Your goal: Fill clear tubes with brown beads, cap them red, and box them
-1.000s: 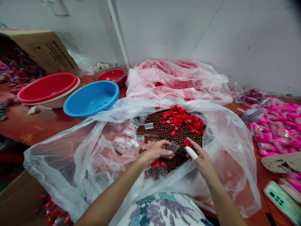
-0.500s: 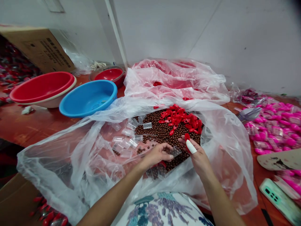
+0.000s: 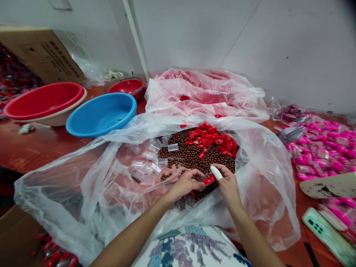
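My left hand [image 3: 191, 181] is closed in a pinch on a clear plastic sleeve, now mostly covered by the fingers. My right hand [image 3: 228, 185], its thumb wrapped in white, grips a red plastic cap [image 3: 208, 180] with a rounded, hollow end. The cap meets the left fingertips, and whether it sits inside the sleeve I cannot tell. Beneath both hands lies a spread of small brown beads [image 3: 186, 148]. More red caps [image 3: 211, 137] are heaped on the beads' far side, while loose clear sleeves [image 3: 150, 167] lie to the left.
A translucent plastic bag [image 3: 267, 159] surrounds the beads. Behind it rests another bag [image 3: 203, 89] with red pieces. A blue basin [image 3: 102, 115] and a red basin [image 3: 44, 100] stand left. Pink pieces [image 3: 328, 144], a scoop [image 3: 290, 133] and a phone [image 3: 328, 233] are on the right.
My right hand has moved left and brought the red cap to the clear sleeve in my left hand. The left hand stays nearly in place. The view has shifted slightly.
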{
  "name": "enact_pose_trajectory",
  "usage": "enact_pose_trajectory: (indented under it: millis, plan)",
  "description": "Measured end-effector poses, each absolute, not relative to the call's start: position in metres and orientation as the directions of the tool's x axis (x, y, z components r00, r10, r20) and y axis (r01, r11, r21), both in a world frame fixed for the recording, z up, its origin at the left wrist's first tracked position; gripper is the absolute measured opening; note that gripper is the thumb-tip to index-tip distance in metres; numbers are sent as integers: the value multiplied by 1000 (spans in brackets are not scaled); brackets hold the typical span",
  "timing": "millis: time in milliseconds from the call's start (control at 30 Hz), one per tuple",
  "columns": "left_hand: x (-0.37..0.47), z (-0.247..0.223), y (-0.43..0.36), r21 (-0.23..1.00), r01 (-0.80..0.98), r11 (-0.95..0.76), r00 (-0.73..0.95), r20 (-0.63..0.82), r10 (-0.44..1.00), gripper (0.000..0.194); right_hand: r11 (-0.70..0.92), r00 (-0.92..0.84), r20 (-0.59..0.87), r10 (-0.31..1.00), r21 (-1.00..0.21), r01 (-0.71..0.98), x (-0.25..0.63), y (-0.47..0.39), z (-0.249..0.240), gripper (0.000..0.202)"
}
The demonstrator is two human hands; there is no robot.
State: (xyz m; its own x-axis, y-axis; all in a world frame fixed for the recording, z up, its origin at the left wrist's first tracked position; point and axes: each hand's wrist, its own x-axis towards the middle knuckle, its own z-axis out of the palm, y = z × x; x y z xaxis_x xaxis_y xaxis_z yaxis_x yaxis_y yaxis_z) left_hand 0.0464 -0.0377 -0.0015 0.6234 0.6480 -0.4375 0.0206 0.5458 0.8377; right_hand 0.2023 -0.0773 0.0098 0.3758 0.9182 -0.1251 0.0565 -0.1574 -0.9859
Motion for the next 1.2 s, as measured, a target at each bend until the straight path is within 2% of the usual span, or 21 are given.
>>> enact_pose_trajectory:
  millis: [167,333,467,567,667,733,867,1000,1100,1200]
  plan:
    - [49,-5,-41,809,-68,583,583,-442,682,41,-123,363,-32,931,-966,229,200,-78,3,35]
    - [46,-2,-40,790,-112,603,553,-454,698,41,-74,69,-58,996,-964,256,217,-83,8,43]
    - [44,-3,-40,773,-143,618,574,-444,688,42,-24,-55,-44,998,-948,317,231,-89,15,53]
    - [42,-6,-40,780,-164,604,583,-417,697,42,-65,-120,-104,987,-954,294,236,-95,20,56]
    - [40,-7,-39,799,-178,574,584,-384,715,38,-120,-156,-148,977,-978,173,240,-99,21,56]
    - [39,-7,-38,807,-170,566,580,-383,719,37,-163,-98,-173,980,-981,101,242,-99,19,50]
    - [40,-4,-40,807,-153,570,570,-399,718,38,-292,183,-292,939,-956,-27,242,-93,11,38]
    - [44,-1,-44,816,-116,566,550,-422,721,42,-226,405,-253,878,-967,-116,228,-85,7,38]
    - [47,-2,-46,847,-60,528,541,-417,731,39,-152,427,-207,880,-975,-161,208,-81,8,35]
    - [50,-7,-49,871,-59,488,535,-385,752,38,-134,357,-143,923,-990,-50,191,-79,8,33]
